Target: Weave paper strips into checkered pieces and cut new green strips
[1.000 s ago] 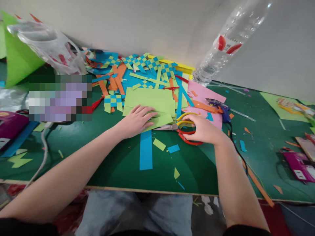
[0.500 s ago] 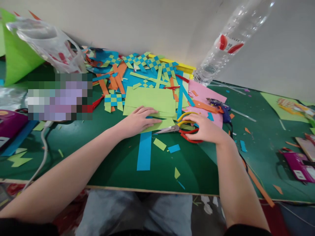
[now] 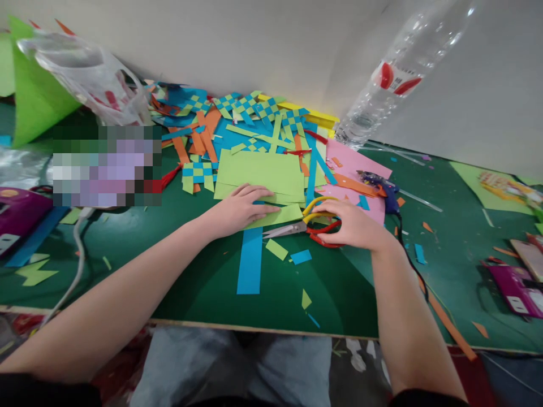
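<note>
My left hand (image 3: 241, 210) lies flat, fingers spread, on a light green paper strip (image 3: 278, 215) at the front of a stack of green sheets (image 3: 261, 172). A blue paper strip (image 3: 250, 260) runs from under that hand toward me. My right hand (image 3: 354, 225) is curled over the red and yellow handles of a pair of scissors (image 3: 306, 225), which rest on the green table (image 3: 203, 282) with the blades pointing left. Small green and blue offcuts (image 3: 287, 252) lie just in front of the scissors.
A heap of woven blue-green paper squares and coloured strips (image 3: 241, 121) fills the back. A pink sheet (image 3: 356, 175) and a glue gun (image 3: 379, 183) lie to the right. A clear plastic bottle (image 3: 394, 73) leans against the wall. A plastic bag (image 3: 89, 79) sits at the left, purple packets (image 3: 515, 282) at the right.
My right hand has tightened over the scissor handles and the blades have closed a little. My left hand has pressed slightly further onto the green strip.
</note>
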Tool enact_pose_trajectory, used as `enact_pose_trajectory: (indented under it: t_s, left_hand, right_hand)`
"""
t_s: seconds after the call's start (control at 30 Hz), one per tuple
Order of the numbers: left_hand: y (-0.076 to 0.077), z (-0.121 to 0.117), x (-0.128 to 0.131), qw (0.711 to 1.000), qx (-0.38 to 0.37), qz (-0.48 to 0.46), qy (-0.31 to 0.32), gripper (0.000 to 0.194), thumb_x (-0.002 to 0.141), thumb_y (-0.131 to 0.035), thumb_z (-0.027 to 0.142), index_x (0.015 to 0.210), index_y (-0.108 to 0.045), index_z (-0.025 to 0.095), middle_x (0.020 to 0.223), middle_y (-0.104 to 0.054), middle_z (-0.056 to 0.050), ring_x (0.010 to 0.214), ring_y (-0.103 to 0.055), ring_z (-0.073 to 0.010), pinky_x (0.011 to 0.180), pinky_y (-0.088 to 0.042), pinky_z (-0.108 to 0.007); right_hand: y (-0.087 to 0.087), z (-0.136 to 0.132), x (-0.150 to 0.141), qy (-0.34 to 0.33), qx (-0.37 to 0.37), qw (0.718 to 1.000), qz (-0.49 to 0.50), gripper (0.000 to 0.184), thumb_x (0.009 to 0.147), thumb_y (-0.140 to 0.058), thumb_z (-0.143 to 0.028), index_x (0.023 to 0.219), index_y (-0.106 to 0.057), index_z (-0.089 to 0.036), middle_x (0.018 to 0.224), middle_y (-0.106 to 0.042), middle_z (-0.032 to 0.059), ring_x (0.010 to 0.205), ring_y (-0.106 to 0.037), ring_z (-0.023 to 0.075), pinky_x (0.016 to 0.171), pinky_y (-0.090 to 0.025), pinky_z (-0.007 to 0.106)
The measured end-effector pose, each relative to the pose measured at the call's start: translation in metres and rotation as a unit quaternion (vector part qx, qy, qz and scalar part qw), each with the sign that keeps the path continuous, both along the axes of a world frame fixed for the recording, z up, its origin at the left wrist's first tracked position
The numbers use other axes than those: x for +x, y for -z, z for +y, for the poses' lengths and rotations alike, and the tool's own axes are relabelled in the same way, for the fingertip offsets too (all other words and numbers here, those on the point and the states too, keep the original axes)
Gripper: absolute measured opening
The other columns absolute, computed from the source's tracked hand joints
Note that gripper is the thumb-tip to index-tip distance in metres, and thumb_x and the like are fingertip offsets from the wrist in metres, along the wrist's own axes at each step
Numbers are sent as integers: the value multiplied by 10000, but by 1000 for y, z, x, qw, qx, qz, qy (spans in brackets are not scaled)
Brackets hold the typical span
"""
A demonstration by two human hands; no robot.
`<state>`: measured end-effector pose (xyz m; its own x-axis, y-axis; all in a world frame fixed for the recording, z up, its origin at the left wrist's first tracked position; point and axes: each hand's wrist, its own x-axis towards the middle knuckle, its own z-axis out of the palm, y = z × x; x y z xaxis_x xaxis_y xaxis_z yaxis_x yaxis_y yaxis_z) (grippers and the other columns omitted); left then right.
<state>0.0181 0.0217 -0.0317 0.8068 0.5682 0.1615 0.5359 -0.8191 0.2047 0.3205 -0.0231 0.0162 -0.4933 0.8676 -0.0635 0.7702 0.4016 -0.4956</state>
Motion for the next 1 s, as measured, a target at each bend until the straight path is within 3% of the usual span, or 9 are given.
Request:
enact_pose_trajectory:
  t_s: [0.2,0.33,0.47,0.57,0.7,0.83,1.0]
  left_hand:
    - [1,-1,0,1000,-11,-6,-9,383,1004,-404,264,1342,-574,321,1472,-472,-50,1391,-371,-256,1164,-267,-506]
    - [-1,-3,1,999,-12,-6,-52,389,1003,-384,256,1341,-571,301,1446,-494,-54,1381,-384,-256,1182,-218,-537]
    - [0,-2,2,995,0,-19,-97,411,997,-360,232,1374,-524,236,1419,-506,-77,1347,-404,-266,1173,-243,-530]
    - [0,-1,2,993,13,-30,-112,407,1003,-342,252,1364,-519,186,1383,-529,-101,1299,-441,-273,1153,-285,-512]
    - [-5,-5,2,995,9,-35,-92,424,1002,-384,388,1317,-546,154,1349,-549,-121,1302,-441,-278,1150,-291,-500]
    - [-8,-11,3,998,-5,-17,-52,479,969,-433,504,1297,-560,178,1387,-524,-115,1362,-396,-283,1183,-211,-528]
    - [-7,-13,4,999,-9,-9,-48,499,988,-404,474,1371,-489,165,1406,-508,-123,1368,-390,-274,1184,-213,-508]
  right_hand:
    - [-1,-1,-3,-7,9,1000,4,422,693,-704,-259,1109,-638,-279,1206,-666,36,1175,-597,278,1010,-475,468]
    - [-7,-1,6,-1,44,998,37,395,715,-705,-241,1100,-624,-273,1317,-613,43,1289,-522,287,1050,-454,479]
    - [-13,-2,14,42,62,994,77,398,746,-700,-275,1125,-579,-269,1342,-590,51,1214,-582,269,1012,-494,458]
    - [-14,-2,17,84,91,991,56,464,734,-715,-329,1157,-541,-250,1287,-604,87,1170,-595,296,995,-490,483]
    - [-15,-1,19,123,128,984,17,529,700,-728,-357,1160,-507,-220,1281,-579,138,1165,-577,339,986,-467,524]
    - [-13,0,25,117,100,988,25,513,699,-724,-334,1156,-514,-233,1286,-590,117,1175,-588,325,1017,-458,527]
    - [-11,-2,39,120,14,993,-16,466,678,-718,-380,1109,-592,-255,1253,-634,65,1132,-626,305,985,-505,509]
